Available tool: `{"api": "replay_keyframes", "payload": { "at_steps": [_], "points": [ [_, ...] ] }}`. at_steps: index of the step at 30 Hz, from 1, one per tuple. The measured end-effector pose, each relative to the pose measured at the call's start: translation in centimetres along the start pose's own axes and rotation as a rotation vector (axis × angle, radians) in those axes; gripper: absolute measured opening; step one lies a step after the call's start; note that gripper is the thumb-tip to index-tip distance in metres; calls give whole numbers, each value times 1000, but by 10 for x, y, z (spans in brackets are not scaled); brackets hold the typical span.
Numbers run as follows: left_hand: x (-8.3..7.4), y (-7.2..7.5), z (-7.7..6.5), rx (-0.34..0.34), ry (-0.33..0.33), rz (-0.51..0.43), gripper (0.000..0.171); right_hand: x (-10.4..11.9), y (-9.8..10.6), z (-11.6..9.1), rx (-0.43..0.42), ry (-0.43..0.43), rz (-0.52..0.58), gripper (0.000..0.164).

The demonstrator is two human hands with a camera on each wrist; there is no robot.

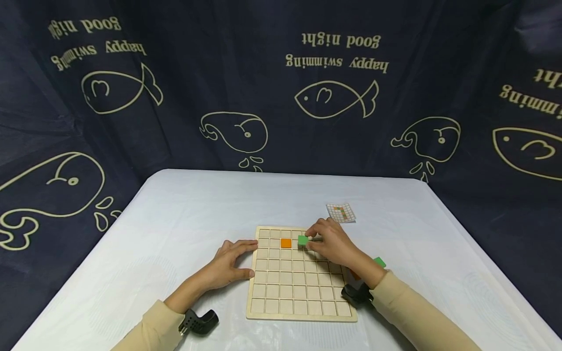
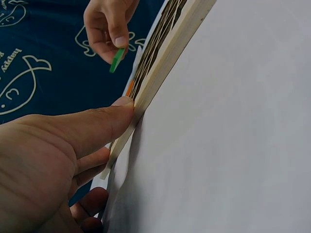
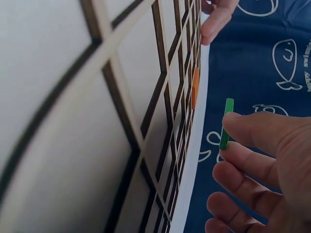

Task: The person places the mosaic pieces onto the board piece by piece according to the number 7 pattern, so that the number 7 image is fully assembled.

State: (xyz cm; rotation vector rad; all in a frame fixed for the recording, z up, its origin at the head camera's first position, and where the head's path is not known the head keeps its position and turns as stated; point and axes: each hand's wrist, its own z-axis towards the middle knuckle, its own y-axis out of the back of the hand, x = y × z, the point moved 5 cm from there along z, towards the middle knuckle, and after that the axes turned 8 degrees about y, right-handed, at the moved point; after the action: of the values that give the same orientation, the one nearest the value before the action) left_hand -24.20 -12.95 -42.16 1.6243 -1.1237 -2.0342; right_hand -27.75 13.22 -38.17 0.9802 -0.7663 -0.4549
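Green square tile [image 1: 303,240] tight between right fingers [image 3: 252,165], left fingers [image 1: 239,249] apart against gridded wooden board [image 1: 286,279]

Right hand [image 1: 332,241] in a pinch

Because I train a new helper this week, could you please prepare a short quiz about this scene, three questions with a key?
1. What colour is the tile that the right grip holds over the board?
2. True or false: the left grip holds a tile.
3. The printed sheet lies: a) on the board; b) under the left grip; c) on the table, beyond the board.

Key: 1. Green. 2. False; the left grip touches the board's edge. 3. c.
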Motion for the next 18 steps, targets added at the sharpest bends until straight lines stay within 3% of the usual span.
{"api": "replay_keyframes", "payload": {
  "at_steps": [10,18],
  "points": [
    [1,-1,-1,-16,-21,7,62,1,-7,7,16,11,-44,20],
    [0,0,0,-10,4,7,63,-1,-11,10,26,1,-49,20]
  ]
}}
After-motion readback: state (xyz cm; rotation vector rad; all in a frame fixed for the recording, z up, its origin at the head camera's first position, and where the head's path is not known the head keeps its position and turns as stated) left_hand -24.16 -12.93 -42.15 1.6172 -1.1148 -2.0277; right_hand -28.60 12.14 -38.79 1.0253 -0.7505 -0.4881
